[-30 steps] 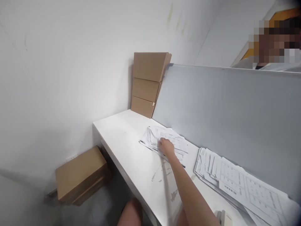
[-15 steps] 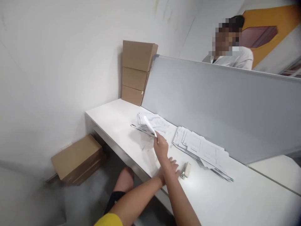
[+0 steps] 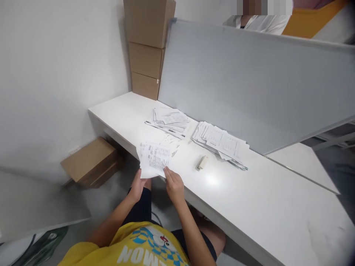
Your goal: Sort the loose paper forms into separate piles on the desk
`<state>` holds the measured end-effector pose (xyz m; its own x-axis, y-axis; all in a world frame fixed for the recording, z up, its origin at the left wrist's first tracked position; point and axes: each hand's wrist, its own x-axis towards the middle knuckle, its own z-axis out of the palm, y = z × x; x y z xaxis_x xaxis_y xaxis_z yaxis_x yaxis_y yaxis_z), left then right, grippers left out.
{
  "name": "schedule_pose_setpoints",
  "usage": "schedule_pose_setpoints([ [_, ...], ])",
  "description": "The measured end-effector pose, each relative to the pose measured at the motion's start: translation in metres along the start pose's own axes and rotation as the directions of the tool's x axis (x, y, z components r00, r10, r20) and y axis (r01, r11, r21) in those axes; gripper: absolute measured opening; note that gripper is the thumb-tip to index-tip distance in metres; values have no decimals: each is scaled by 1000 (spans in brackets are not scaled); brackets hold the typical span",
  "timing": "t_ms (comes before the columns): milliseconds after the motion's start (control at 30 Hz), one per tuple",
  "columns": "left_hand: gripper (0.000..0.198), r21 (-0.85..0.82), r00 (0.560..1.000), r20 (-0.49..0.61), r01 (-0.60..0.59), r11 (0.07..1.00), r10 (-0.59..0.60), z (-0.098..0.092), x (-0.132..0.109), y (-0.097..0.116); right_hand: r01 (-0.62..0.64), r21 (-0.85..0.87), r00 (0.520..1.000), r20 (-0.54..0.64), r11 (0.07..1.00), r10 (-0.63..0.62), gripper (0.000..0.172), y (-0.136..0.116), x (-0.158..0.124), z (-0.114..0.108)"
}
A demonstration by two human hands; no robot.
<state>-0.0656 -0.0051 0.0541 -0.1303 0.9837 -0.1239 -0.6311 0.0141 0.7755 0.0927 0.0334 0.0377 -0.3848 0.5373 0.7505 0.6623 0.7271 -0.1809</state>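
Between both hands I hold printed paper sheets (image 3: pixel 154 159) at the front edge of the desk. My left hand (image 3: pixel 137 186) is closed on their lower left corner. At the lower right corner my right hand (image 3: pixel 174 184) pinches them, thumb and fingers together. Just behind the held sheets lies a loose pile of papers (image 3: pixel 172 120). A thicker stack of printed papers (image 3: pixel 222 142) rests to its right, against the grey panel. In front of that stack sits a small cream-coloured device with a metal end (image 3: pixel 202 163), perhaps a stapler, apart from my hands.
The white desk (image 3: pixel 249 199) runs from the left wall to the lower right. A tall grey panel (image 3: pixel 235 85) stands along its back. Brown cardboard boxes (image 3: pixel 145 59) are stacked at the far corner. Another box (image 3: pixel 88 159) is on the floor. A person (image 3: pixel 260 24) is behind the panel.
My right hand has brought the paper from near the left pile back toward my body. My left hand has left the desk surface and now grips the sheets too. The view has tilted down.
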Motion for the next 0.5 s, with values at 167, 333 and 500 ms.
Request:
schedule_pose_setpoints([
  [167,74,63,997,-66,31,998,-26,-14,-13,14,-91,62,995,45,994,89,61,-25,-20,4],
  [333,63,166,979,-203,48,985,-13,-12,6,1,-192,154,977,128,969,173,46,-41,-33,-4],
  [500,58,253,988,-121,128,959,-100,-11,29,-2,-362,75,922,178,929,345,52,-36,-28,0],
])
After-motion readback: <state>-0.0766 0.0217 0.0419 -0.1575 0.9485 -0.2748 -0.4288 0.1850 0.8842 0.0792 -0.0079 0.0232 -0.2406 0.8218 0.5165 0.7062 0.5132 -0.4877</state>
